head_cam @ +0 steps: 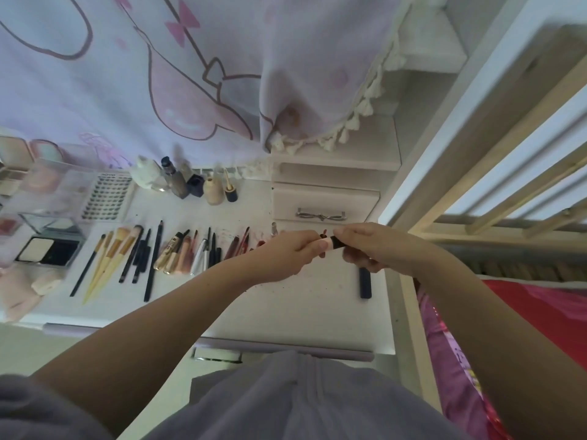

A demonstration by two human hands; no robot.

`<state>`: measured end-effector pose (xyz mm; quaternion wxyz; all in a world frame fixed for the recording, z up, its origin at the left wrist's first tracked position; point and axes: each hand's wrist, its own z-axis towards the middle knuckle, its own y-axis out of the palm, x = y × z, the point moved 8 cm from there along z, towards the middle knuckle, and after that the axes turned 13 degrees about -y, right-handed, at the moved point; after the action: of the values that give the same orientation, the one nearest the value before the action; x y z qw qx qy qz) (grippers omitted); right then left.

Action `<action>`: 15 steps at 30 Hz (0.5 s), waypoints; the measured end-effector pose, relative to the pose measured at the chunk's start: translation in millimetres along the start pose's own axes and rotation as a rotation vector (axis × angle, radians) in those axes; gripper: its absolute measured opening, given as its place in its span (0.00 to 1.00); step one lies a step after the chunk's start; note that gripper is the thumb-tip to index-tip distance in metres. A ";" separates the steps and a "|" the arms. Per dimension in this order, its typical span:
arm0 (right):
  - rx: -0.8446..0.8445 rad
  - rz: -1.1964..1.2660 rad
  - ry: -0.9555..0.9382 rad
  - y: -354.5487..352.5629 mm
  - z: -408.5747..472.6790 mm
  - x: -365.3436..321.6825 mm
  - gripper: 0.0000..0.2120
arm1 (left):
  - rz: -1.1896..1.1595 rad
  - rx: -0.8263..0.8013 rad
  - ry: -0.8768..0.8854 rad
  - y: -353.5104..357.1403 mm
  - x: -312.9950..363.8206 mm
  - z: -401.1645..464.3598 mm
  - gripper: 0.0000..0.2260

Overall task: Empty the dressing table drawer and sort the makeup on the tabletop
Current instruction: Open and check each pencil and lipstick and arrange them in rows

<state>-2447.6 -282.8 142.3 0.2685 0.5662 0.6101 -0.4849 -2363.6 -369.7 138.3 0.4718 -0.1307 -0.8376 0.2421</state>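
Both hands meet above the white tabletop [311,300], right of centre. My left hand [286,255] grips the pale pink end of a small lip product tube [330,242]. My right hand [374,246] grips its black cap end. A dark blue tube [365,282] lies on the table just below my right hand. To the left lie rows of brushes [108,258], black pencils [152,258] and lip tubes [187,252], laid side by side. A small closed drawer [324,201] with a bow-shaped handle sits behind my hands.
Bottles [190,185] stand at the back by a lash tray [108,195]. Compacts [47,249], clear cases and puffs [28,287] fill the left end. A patterned cloth [158,74] hangs over the back. A white railing [508,185] and pink bedding [524,328] are on the right.
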 end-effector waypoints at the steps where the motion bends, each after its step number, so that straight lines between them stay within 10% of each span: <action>1: 0.007 -0.019 0.040 -1.1 0.0 2.0 0.20 | 0.021 0.009 0.011 -0.7 1.6 0.9 0.11; 15: 0.033 0.111 -0.018 -5.0 -1.0 5.0 0.09 | 0.023 -0.045 0.012 5.8 -2.4 8.0 0.12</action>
<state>-2453.2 -279.2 139.7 0.2912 0.5989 0.5674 -0.4843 -2369.3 -368.2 130.0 0.4709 -0.1526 -0.8385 0.2279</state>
